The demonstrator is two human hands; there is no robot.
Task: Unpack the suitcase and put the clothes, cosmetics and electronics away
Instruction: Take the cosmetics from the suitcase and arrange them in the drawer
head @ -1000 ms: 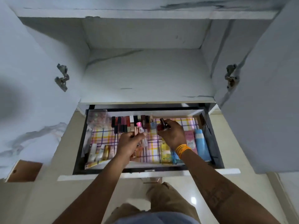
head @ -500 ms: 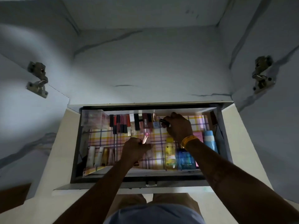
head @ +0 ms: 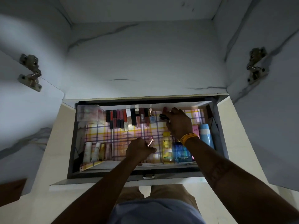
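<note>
An open drawer [head: 72,143] lined with pink, yellow and purple plaid paper [head: 116,136] holds the cosmetics. The right hand [head: 178,125] reaches to the back of the drawer, fingers curled around a small dark tube [head: 163,116], probably a lipstick, though the light is too dim to be sure. It sits just right of a row of lip glosses and lipsticks [head: 127,118] lined up along the back wall. The wrist wears orange-yellow bangles [head: 188,137].

The left hand [head: 140,150] is nearer the front, about the middle of the drawer, its fingers closed round a rose-gold tube [head: 150,142] whose end sticks out toward the right hand. The two hands are well apart.

Between and below them stands a yellow bottle [head: 167,147], with a blue bottle [head: 182,151] just beside it, and a light blue tube [head: 206,136] lies by the right wall next to a pink box [head: 195,130]. A clear plastic box [head: 88,113] occupies the back left corner, and several cream and gold tubes [head: 97,151] lie at front left.
</note>
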